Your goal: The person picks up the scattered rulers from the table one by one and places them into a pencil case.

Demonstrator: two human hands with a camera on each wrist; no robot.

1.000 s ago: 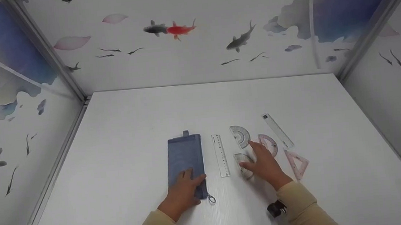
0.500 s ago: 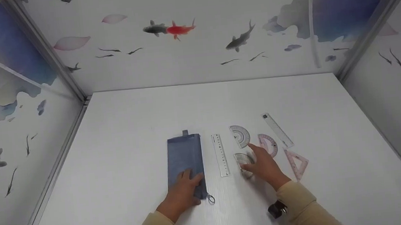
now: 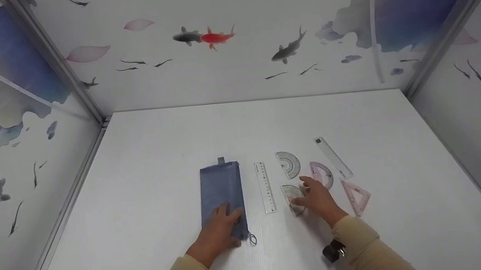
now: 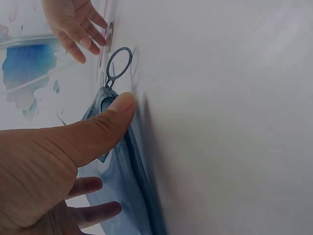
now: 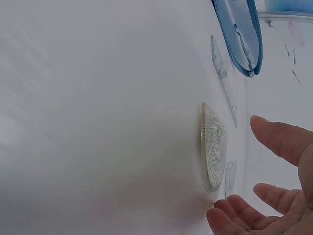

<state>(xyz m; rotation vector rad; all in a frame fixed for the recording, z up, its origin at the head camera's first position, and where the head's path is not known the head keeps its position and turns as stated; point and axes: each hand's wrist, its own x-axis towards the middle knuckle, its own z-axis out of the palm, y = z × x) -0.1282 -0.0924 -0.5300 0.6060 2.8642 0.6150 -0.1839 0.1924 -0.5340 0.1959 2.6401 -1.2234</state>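
Evidently, neither hand clenches anything. The right hand [image 3: 319, 200] is released, its thumb and fingers held apart above the clear plastic half-round protractor [image 5: 214, 149], which lies flat just under and beside it; whether a fingertip brushes its edge, I cannot tell. The left hand [image 3: 216, 232] is loose too, resting with spread fingers on the near end of the flat blue zipped pouch [image 3: 221, 185], its thumb along the side that faces the right hand.

Just to the right of the left hand, the dark metal zip ring [image 4: 108, 67] sticks out from the pouch's near corner. Between the hands, nearer the pouch, lies the clear straight ruler with black markings [image 3: 265, 187], lengthwise beside it.

Just beyond the right fingertips is another protractor, clear and half-round [image 3: 289, 164]. Right beside the right fingers, on their far side and partly hidden by them, lies the pink half-round protractor [image 3: 325, 172]. To the right of that hand sits the pink triangular set square [image 3: 350, 196], and farther ahead the second clear ruler [image 3: 333, 157] slants.

Behind each hand comes a beige sleeve [image 3: 358, 238]. Under everything spreads the white tabletop [image 3: 158, 151]; well beyond both hands stands the white back wall painted with fish [image 3: 234, 74].
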